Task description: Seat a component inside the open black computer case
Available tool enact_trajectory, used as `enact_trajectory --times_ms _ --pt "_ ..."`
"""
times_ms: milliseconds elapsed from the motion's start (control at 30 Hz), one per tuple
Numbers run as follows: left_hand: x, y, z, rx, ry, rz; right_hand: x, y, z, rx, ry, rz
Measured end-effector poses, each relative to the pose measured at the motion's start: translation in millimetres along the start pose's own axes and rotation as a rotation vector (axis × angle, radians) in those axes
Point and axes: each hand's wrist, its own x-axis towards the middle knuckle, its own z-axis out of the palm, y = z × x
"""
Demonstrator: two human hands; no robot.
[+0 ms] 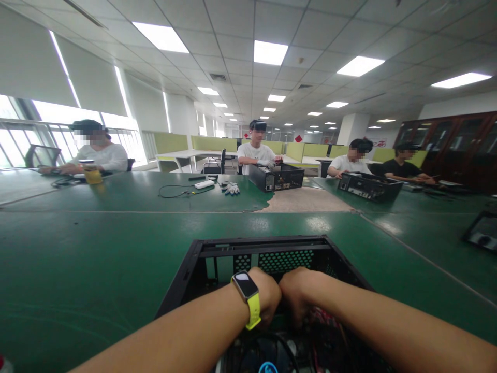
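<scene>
A black computer case (264, 239) lies open in front of me on the green table, with perforated panels along its far wall. Both hands reach down inside it, side by side and close together. My left hand (267, 294), with a yellow-banded watch (247, 290) on the wrist, is curled closed with its fingertips hidden. My right hand (297, 292) is also curled, fingers together and pointing down. Whatever either one grips is out of sight. Nearer to me in the case are a round dark fan (267, 349) with a blue-and-white centre and some red wires (322, 317).
Across the green table (97, 248) lie gloves (232, 188), a white power strip (204, 184) and a cable (165, 192). A cup (92, 173) stands far left. Several people sit opposite, two behind open computer cases (277, 177). Another dark case (483, 230) lies at the right edge.
</scene>
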Motion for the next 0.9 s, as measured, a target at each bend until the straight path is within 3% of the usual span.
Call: enact_trajectory --times_ms 333,900 --pt "-4.3 0.2 -1.3 -0.005 -0.013 -0.005 0.9 -0.8 -1.1 -0.009 -0.002 -0.004" --pt "14.2 -1.4 5.7 0.006 -0.01 -0.001 17.3 4.5 7.9 0.035 -0.002 -0.01"
